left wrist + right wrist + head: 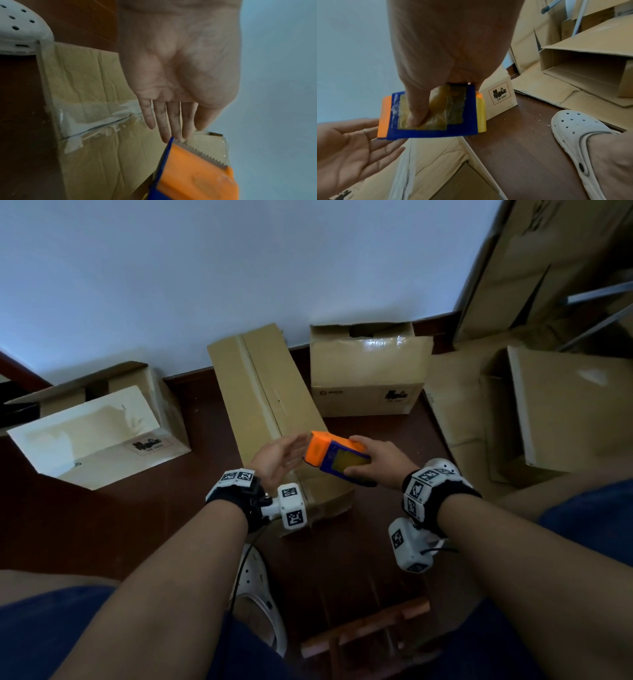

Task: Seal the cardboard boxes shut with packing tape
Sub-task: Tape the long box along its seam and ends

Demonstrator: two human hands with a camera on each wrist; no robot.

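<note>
**Head view: tape dispenser held above long box**

Head view shows the right hand [376,458] gripping a tape dispenser [337,458], fingers curled over its top and thumb underneath. The right wrist view shows the thumb [418,108] pressed against the yellowed tape on the blue body, with an orange plate at the left end and a yellow part at the right end. The left hand [279,458] holds nothing: palm up, fingers straight and spread, tips just beside the dispenser's orange end. In the left wrist view the fingertips [167,138] lie against the blue edge next to the serrated cutter [204,155]; actual contact cannot be confirmed.

Both hands hover over the near end of a long cardboard box [263,392], which lies on the dark floor [171,508] and runs from the person toward the far wall [205,268]. Its top flaps are closed. The left wrist view shows clear tape, wrinkled and torn, over the seam on its end face.

To the far right stands a smaller box [370,371] with glossy tape across its top and a gap at the far edge. To the left lies an open pale box [99,436]. Flattened and open cartons [555,405] occupy the right side. White perforated clogs [260,587] are on the person's feet.
</note>
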